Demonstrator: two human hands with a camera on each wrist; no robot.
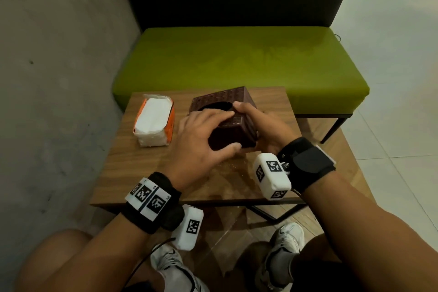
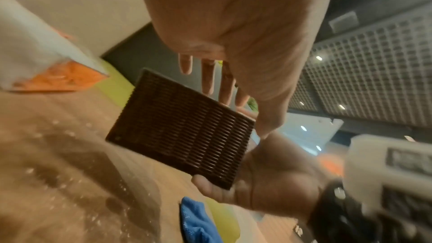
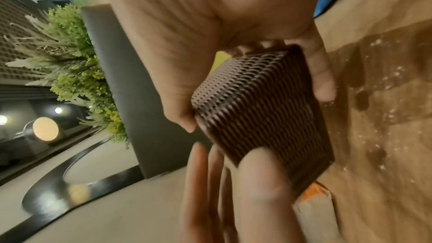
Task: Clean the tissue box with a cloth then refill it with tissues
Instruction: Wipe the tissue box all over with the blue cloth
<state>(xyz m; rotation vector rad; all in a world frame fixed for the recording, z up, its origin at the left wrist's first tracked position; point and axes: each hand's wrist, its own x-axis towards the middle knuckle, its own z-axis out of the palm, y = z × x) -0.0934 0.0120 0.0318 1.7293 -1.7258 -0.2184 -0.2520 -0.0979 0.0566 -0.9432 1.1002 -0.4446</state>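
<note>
Tissues (image 1: 152, 119) in an opened orange pack lie at the left of the wooden table (image 1: 132, 163), near the brown woven tissue box (image 1: 233, 121), which both hands hold tilted over the tabletop. From the head view the left hand (image 1: 201, 140) drapes over the box's near corner, fingers laid together across the top by the oval opening and thumb curled under the near face; the right hand (image 1: 263, 125) grips the right side, its fingers wrapped round the far edge. Only the left wrist view shows the blue cloth (image 2: 196, 221) (bunched on the table beyond the right palm). Only the right wrist view shows a green plant (image 3: 77, 66) behind the seat back.
</note>
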